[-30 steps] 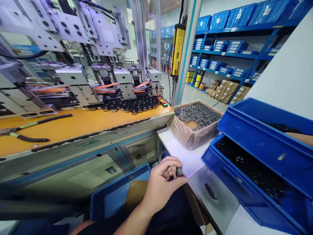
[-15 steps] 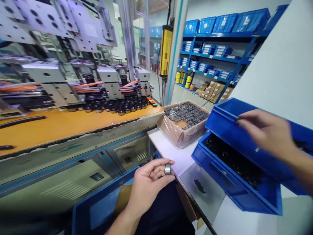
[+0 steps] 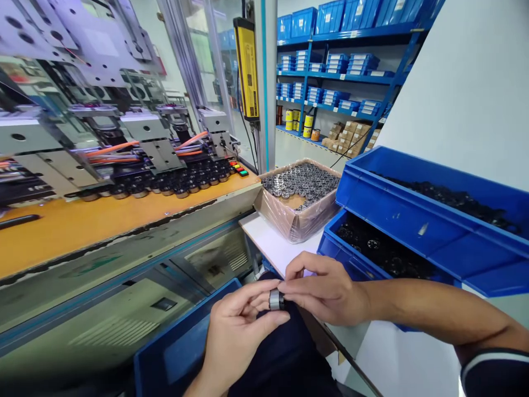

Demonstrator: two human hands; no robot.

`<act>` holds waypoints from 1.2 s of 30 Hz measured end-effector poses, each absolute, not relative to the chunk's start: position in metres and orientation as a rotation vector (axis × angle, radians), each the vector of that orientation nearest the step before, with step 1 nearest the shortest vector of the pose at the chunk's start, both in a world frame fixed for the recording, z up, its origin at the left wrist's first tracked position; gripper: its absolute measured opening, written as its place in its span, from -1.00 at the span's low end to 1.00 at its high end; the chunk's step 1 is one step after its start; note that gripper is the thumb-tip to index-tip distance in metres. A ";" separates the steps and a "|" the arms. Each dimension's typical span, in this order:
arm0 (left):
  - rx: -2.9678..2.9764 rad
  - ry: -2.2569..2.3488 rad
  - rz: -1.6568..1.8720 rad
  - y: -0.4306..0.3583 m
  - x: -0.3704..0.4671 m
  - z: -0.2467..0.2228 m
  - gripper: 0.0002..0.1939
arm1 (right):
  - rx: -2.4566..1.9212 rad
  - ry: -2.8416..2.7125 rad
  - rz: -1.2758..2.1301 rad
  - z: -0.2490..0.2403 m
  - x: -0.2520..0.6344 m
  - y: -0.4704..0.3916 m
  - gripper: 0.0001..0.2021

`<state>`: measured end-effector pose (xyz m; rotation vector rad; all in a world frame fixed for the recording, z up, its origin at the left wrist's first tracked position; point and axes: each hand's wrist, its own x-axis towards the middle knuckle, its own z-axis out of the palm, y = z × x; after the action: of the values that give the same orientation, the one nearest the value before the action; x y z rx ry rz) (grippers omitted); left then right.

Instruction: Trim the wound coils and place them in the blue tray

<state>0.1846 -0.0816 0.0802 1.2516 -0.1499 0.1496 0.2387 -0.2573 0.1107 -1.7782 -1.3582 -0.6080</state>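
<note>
My left hand [image 3: 243, 320] is closed on a short silvery metal ring [image 3: 274, 300], pinched between thumb and fingers. My right hand [image 3: 320, 289] meets it from the right, its fingertips pressed together on a small black part [image 3: 281, 301] at the ring's right face. Fingers cover much of that part, so its full shape is hidden. Both hands are above my lap, in front of the white table's edge. Beyond the right hand are a lower blue bin [image 3: 330, 242] of black parts and an upper blue bin [image 3: 384, 204] with more black pieces.
A plastic-lined carton [image 3: 289, 220] full of metal rings stands on the white table [image 3: 264, 234]. To the left, an orange-topped machine bench [image 3: 103, 220] carries rows of dark round parts [image 3: 177, 182]. A blue crate [image 3: 152, 353] sits low at left. Blue shelving [image 3: 322, 74] stands behind.
My right hand has come down and left from the upper blue bin to the ring, bringing a small dark part. My left hand still holds the ring. The view has turned rightward.
</note>
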 end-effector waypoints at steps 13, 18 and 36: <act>1.275 -0.066 0.230 -0.087 0.178 0.074 -0.67 | -1.791 -1.591 -1.036 0.102 0.244 -0.260 -0.69; 1.316 -0.128 0.285 -0.093 0.173 0.078 -0.67 | -1.777 -1.656 -1.068 0.108 0.242 -0.260 -0.72; 1.776 -0.295 1.049 -0.003 0.086 0.134 -0.66 | -1.283 -1.861 -0.567 0.161 0.206 -0.159 -0.77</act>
<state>0.0860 -0.0035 0.1344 1.7756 -0.2952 1.0489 0.2064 -0.1592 0.1608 -1.2827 -1.8609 -0.5670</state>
